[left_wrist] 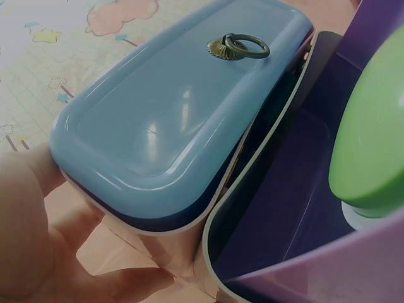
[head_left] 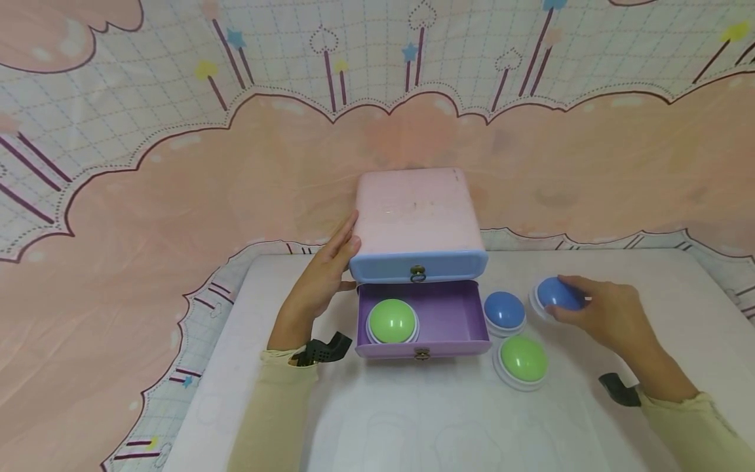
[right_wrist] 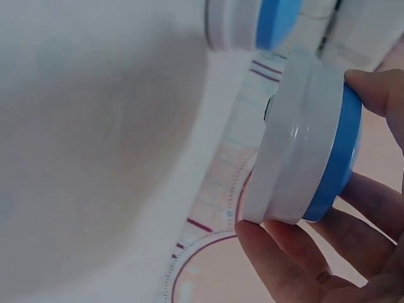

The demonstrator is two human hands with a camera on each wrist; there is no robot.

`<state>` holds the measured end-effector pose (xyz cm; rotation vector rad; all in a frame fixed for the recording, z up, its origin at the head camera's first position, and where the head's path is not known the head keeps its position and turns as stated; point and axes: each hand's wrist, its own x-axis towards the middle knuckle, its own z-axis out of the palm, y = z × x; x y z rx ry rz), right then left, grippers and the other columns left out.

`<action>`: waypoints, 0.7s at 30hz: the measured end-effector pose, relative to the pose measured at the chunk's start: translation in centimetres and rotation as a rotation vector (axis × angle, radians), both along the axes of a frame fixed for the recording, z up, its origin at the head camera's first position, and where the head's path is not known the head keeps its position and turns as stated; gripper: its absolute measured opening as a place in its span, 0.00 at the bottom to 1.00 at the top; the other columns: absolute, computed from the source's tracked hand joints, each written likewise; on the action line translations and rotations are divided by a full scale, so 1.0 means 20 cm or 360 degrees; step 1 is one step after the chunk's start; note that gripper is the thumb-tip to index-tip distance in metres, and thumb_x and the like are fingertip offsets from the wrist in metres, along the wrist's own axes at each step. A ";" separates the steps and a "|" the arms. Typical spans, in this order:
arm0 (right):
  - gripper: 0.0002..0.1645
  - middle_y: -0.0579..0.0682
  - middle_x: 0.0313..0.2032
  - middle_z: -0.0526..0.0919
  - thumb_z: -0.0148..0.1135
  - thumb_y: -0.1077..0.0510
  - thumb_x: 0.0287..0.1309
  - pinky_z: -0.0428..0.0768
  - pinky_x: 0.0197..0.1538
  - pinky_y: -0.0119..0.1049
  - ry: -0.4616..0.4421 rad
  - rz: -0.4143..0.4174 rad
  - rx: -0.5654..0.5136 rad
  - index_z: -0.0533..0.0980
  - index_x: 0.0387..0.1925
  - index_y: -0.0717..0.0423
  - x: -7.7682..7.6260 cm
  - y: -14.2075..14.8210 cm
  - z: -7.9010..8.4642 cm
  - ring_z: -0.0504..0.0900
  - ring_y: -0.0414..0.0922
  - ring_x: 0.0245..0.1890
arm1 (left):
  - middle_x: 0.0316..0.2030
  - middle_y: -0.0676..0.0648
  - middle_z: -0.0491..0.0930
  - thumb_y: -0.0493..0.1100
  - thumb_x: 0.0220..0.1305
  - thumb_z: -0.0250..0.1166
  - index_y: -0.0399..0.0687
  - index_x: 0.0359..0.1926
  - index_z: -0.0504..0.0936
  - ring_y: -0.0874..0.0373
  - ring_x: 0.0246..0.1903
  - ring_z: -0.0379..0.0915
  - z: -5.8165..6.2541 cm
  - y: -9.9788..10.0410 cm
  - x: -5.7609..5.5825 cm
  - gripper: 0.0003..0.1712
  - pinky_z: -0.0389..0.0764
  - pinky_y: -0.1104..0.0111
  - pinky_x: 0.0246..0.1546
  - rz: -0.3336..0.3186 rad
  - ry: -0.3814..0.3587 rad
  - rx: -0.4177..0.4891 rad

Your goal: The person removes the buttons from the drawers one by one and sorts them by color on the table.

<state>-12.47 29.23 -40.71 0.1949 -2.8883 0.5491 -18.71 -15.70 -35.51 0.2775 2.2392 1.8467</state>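
My left hand [head_left: 320, 278] lies against the left side of a small chest of drawers [head_left: 419, 210] with a pink top, fingers straight. Its blue upper drawer front [left_wrist: 158, 120] has a brass ring pull [left_wrist: 247, 45] and sits closed. The purple lower drawer [head_left: 451, 321] is pulled out, with a green-domed push button [head_left: 392, 321] inside at the left. My right hand [head_left: 616, 318] grips a blue-domed push button [right_wrist: 297, 139] by its edges, thumb on one side and fingers on the other. In the right wrist view its white base is tilted on edge.
Right beside the open drawer are another blue-domed button [head_left: 504, 311] and, nearer me, a second green-domed button [head_left: 523, 359]. Everything stands on a white table [head_left: 413, 419]. A patterned pink and white cloth [head_left: 283, 170] hangs behind and to the left.
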 end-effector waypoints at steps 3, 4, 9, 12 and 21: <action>0.42 0.74 0.54 0.81 0.80 0.46 0.49 0.80 0.51 0.65 -0.0056 -0.0001 -0.0015 0.78 0.61 0.64 -0.01 0.01 -0.02 0.82 0.72 0.50 | 0.82 0.62 0.39 0.65 0.77 0.50 0.91 0.76 0.51 0.31 0.74 0.57 0.00 0.00 0.00 0.32 0.73 0.32 0.56 -0.0003 0.0007 0.0003; 0.42 0.75 0.55 0.80 0.80 0.45 0.50 0.79 0.52 0.65 -0.0091 -0.0008 -0.0021 0.78 0.62 0.64 -0.02 0.01 -0.03 0.81 0.72 0.51 | 0.82 0.62 0.39 0.65 0.77 0.50 0.91 0.76 0.51 0.31 0.74 0.57 0.00 0.00 0.00 0.32 0.74 0.32 0.56 -0.0004 0.0008 0.0005; 0.46 0.75 0.59 0.76 0.78 0.42 0.52 0.76 0.55 0.67 -0.0242 -0.0036 -0.0019 0.76 0.64 0.65 -0.04 0.01 -0.05 0.77 0.74 0.57 | 0.82 0.62 0.40 0.65 0.76 0.51 0.91 0.76 0.51 0.32 0.74 0.58 0.00 0.00 0.00 0.32 0.74 0.33 0.56 -0.0008 0.0001 0.0013; 0.48 0.75 0.61 0.75 0.77 0.40 0.53 0.76 0.57 0.67 -0.0348 -0.0061 -0.0030 0.73 0.66 0.65 -0.05 0.01 -0.05 0.75 0.73 0.59 | 0.82 0.59 0.40 0.64 0.77 0.51 0.91 0.76 0.52 0.32 0.74 0.59 0.00 0.00 0.00 0.32 0.73 0.32 0.57 -0.0014 -0.0009 0.0031; 0.52 0.75 0.62 0.74 0.74 0.34 0.54 0.76 0.57 0.67 -0.0534 -0.0073 -0.0008 0.70 0.69 0.63 -0.08 0.01 -0.07 0.73 0.73 0.60 | 0.82 0.54 0.41 0.62 0.77 0.51 0.90 0.76 0.52 0.34 0.73 0.61 -0.01 0.00 -0.01 0.32 0.73 0.32 0.58 -0.0015 -0.0026 0.0064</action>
